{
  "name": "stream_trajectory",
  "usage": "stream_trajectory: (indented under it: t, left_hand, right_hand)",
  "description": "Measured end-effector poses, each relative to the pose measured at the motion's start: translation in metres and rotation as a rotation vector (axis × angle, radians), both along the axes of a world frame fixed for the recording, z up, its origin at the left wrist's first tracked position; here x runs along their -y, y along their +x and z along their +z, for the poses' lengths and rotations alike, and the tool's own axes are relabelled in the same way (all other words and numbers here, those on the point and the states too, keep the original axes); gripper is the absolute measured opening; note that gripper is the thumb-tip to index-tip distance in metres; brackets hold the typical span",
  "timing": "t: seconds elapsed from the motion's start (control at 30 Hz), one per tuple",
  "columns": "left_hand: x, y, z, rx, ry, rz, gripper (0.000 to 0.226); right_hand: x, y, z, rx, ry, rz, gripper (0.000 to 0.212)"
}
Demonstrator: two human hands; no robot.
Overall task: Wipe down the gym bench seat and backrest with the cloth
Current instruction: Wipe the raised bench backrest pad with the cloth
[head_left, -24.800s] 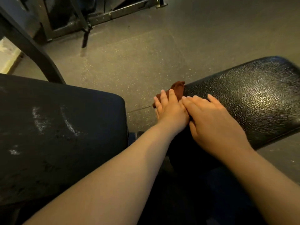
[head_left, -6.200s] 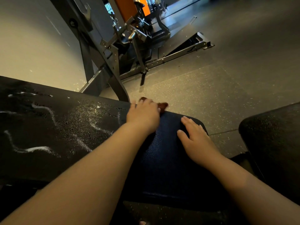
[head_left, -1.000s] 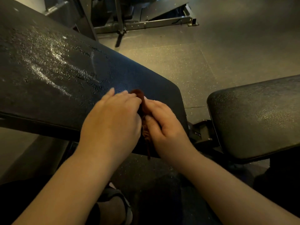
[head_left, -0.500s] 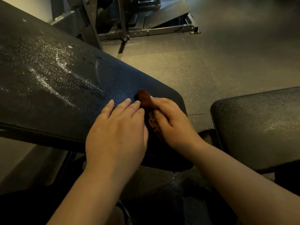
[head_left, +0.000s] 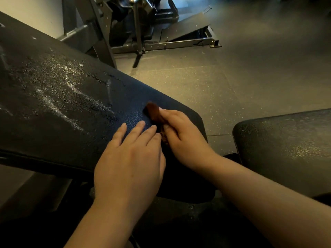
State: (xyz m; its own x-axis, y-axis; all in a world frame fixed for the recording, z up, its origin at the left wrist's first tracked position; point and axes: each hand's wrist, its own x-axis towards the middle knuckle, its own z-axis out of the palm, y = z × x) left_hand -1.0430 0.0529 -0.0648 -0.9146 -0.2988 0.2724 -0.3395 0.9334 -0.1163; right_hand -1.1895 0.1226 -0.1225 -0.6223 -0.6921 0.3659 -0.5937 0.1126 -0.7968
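**Two hands and a cloth on a gym bench backrest**

A long black backrest (head_left: 62, 108) slants from the upper left toward the centre of the frame. Its textured surface is streaked with pale wet marks on the left. Near its lower right end, the right hand (head_left: 184, 138) grips a bunched brown cloth (head_left: 153, 111) — fingers curled round it, holding it against the surface. Just left of the cloth, the left hand (head_left: 129, 158) lies flat on the pad, fingers straight and slightly spread. The black seat (head_left: 286, 145) sits at the right, apart from the backrest. Speckled grey floor (head_left: 232, 77) and a metal machine frame (head_left: 139, 24) fill the top.
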Motion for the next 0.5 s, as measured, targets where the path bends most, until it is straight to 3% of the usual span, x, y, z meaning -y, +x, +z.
stream_trajectory:
  t: [0.1,0.2,0.3,0.4,0.5]
  left_hand:
    - [0.001,0.000,-0.001,0.030,-0.010,-0.005,0.048]
    - [0.000,0.001,-0.001,0.037,-0.006,-0.005,0.044]
    - [0.001,0.003,-0.001,0.036,0.004,-0.013,0.046]
    - [0.002,0.004,0.000,0.038,-0.008,-0.017,0.049]
    - [0.003,0.002,-0.003,0.021,-0.024,-0.026,0.049]
  right_hand:
    - [-0.001,-0.024,-0.004,-0.047,-0.027,-0.010,0.039]
    - [0.006,-0.068,-0.004,0.205,0.116,-0.158,0.033]
    - [0.018,-0.084,-0.012,0.297,0.234,-0.310,0.029]
    - [0.019,-0.057,-0.015,0.233,0.188,-0.299,0.039]
    - [-0.003,-0.031,-0.015,0.095,0.058,-0.139,0.041]
